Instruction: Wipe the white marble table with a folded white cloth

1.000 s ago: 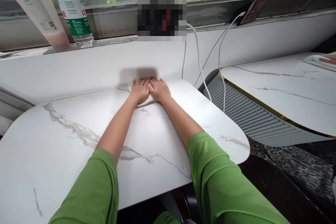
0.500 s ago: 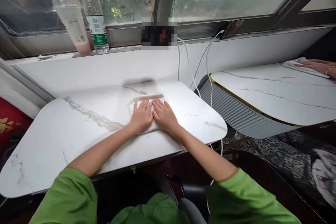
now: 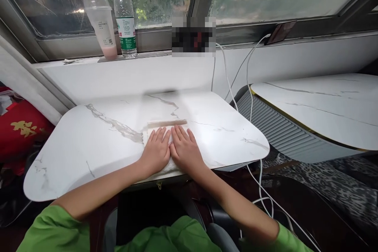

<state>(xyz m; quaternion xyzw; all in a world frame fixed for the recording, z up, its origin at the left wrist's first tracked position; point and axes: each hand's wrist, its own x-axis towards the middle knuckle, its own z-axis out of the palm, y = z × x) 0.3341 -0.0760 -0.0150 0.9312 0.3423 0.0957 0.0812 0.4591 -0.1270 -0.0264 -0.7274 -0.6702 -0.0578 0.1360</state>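
My left hand and my right hand lie flat side by side, fingers stretched out, pressing on a white cloth with a brown band along its far edge. The cloth lies near the front edge of a white marble-patterned table. Most of the cloth is hidden under my palms. Both arms wear green sleeves.
On the window sill stand a plastic cup with pink drink and a water bottle. White cables hang from the sill between the tables. A second marble table is at right, a red cushion at left.
Both hands have slid the cloth from the table's far side toward its front edge. The other person's hand on the right table is no longer in view.
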